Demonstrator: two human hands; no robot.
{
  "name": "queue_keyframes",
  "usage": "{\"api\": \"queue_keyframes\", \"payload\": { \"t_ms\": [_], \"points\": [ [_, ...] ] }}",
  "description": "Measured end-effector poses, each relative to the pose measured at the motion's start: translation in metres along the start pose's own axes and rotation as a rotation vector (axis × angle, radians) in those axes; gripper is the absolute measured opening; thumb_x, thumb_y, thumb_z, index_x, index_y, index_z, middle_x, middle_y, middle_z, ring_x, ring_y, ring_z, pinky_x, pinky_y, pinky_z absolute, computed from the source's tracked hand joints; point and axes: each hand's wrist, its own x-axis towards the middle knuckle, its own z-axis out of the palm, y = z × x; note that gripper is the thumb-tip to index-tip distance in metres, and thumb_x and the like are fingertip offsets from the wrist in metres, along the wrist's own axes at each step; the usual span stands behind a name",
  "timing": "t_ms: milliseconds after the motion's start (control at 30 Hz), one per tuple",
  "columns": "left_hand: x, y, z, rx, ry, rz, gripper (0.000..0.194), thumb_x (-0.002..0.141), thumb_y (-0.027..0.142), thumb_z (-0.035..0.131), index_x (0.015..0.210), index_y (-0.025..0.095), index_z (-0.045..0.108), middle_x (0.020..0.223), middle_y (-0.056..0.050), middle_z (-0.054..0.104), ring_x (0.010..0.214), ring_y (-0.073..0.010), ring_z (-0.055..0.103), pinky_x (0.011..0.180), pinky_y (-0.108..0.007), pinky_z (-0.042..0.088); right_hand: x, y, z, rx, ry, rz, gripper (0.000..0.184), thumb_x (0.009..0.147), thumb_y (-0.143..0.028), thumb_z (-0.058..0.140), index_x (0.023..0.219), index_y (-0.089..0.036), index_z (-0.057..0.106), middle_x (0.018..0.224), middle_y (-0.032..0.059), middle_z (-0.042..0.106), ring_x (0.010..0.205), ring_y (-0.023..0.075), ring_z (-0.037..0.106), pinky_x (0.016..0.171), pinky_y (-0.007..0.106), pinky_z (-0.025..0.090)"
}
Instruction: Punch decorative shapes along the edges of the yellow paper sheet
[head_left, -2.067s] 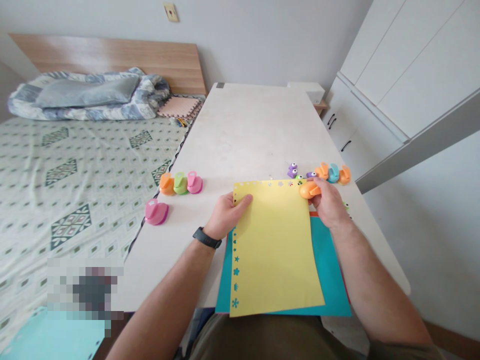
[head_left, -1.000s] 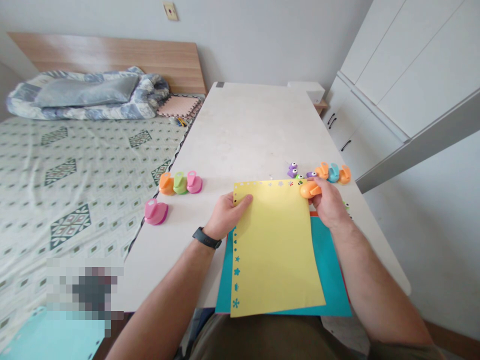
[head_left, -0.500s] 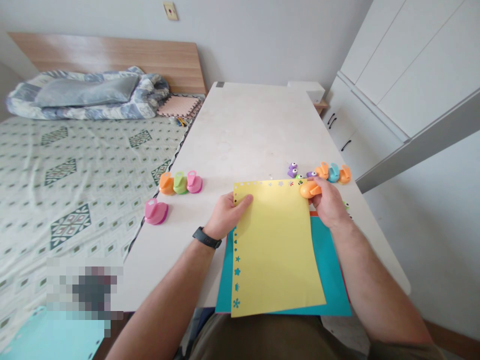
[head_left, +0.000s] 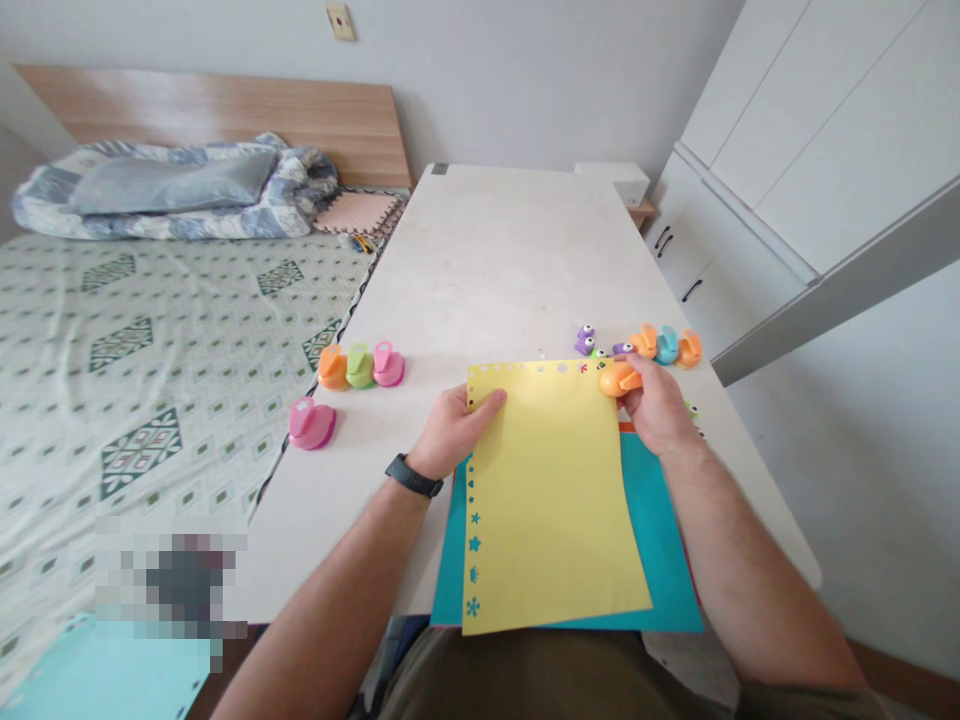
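Observation:
A yellow sheet of paper [head_left: 559,490] is tilted up over teal paper [head_left: 660,530]. Small shapes such as stars, flowers and a crown are cut along its left and top edges. My left hand [head_left: 461,425] pinches the sheet's left edge near the top, thumb on the front. My right hand [head_left: 656,405] is closed around an orange craft punch [head_left: 619,379], which sits over the sheet's upper right corner. Its fingers are partly hidden behind the punch and paper. Just beyond are purple punches with eyes [head_left: 586,340].
Orange, green and pink punches [head_left: 361,367] stand in a row at the table's left, a pink punch [head_left: 311,424] nearer me. More orange and blue punches [head_left: 666,345] are at the right. A bed [head_left: 172,330] adjoins the left side; white cabinets [head_left: 787,150] rise at right.

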Motion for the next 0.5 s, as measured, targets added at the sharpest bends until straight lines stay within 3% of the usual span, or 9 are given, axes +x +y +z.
{"api": "queue_keyframes", "payload": {
  "t_ms": [500],
  "points": [
    [0.0021,-0.0014,-0.0011,0.017,0.008,0.005,0.057,0.081,0.057,0.079,0.118,0.014,0.074,0.105,-0.014,0.081,0.084,-0.0309,0.079,0.07,-0.038,0.064,-0.0008,-0.0011,0.0002,-0.007,-0.006,-0.008,0.03,0.083,-0.049,0.074,0.095,-0.022,0.077,0.09,0.0031,0.068,0.072,0.0175,0.06,0.051,0.028,0.044]
  ]
}}
